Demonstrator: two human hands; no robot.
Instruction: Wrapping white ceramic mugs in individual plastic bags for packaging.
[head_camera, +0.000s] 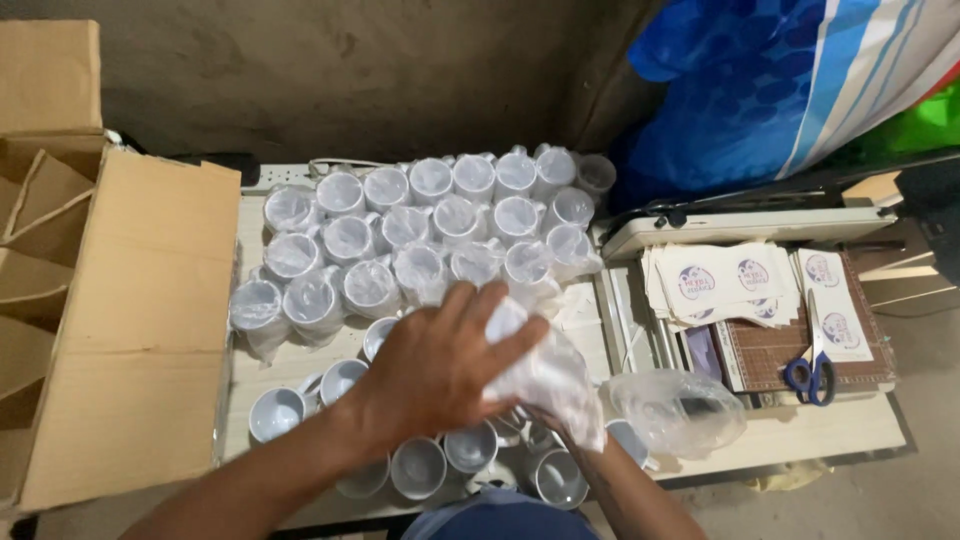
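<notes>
Head view: hands (470, 375) grip a white mug (545, 375) wrapped in clear plastic.

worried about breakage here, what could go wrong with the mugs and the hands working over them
The left hand and right hand work a plastic-wrapped mug above the unwrapped mugs; if it slips it could chip them. Those mugs crowd the near table edge, so a forearm might knock one off. The loose plastic bag beside the hands could snag and drag something along.
</notes>
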